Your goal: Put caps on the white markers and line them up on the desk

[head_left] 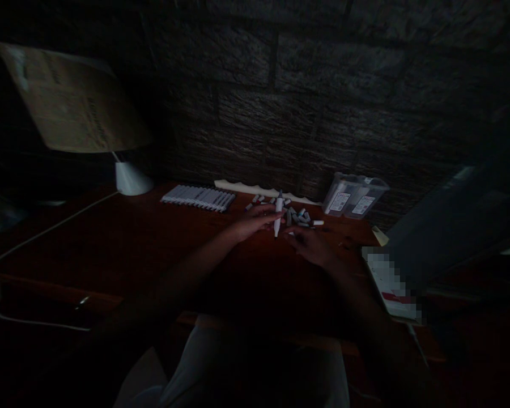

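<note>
The scene is very dark. My left hand (255, 222) reaches over a dark red wooden desk (144, 238) and holds a white marker (277, 218) upright between its fingertips. My right hand (312, 246) lies just right of it, fingers curled, its tips near the marker's lower end; whether it grips anything is hidden by shadow. Behind the hands lies a loose heap of several marker caps (297, 216). A neat row of several white markers (198, 197) lies side by side to the left of the heap.
A white-based desk lamp (130, 178) with a tan shade (70, 102) stands at the back left, its cable (46, 229) trailing left. Two clear plastic boxes (355, 195) sit at the back right. A laptop or folder (446, 226) and papers (393, 286) lie right. A stone wall backs the desk.
</note>
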`<action>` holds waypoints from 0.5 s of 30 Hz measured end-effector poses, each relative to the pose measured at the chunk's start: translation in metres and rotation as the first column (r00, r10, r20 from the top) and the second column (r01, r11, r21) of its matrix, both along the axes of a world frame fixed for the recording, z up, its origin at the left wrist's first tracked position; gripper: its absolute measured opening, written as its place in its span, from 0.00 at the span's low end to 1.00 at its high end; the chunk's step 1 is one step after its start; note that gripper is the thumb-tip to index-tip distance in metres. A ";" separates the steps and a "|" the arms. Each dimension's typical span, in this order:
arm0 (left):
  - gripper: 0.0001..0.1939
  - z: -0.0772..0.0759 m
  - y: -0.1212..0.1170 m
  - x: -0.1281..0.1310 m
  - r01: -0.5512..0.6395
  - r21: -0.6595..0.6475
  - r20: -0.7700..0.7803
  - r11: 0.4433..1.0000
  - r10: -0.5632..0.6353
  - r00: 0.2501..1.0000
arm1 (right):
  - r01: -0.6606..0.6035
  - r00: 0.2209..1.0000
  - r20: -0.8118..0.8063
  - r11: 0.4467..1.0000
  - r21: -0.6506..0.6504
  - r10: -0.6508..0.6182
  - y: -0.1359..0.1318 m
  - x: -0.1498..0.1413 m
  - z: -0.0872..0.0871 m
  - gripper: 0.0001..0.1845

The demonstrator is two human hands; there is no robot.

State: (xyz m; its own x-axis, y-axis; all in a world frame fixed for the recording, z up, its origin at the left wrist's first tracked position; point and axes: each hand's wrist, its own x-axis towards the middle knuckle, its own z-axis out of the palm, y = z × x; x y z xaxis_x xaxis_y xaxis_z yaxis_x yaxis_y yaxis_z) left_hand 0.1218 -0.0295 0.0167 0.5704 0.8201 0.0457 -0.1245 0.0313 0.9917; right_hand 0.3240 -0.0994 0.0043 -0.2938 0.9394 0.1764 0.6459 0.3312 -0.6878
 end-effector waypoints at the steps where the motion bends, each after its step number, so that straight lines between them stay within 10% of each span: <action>1: 0.22 -0.001 0.000 0.000 0.002 0.006 -0.003 1.000 -0.002 1.000 | -0.003 1.000 0.002 1.000 0.004 0.003 0.000 0.000 0.000 0.15; 15: 0.20 -0.001 0.000 0.001 -0.009 0.022 -0.027 1.000 0.010 1.000 | -0.015 1.000 0.008 1.000 0.015 0.014 0.000 0.000 0.000 0.15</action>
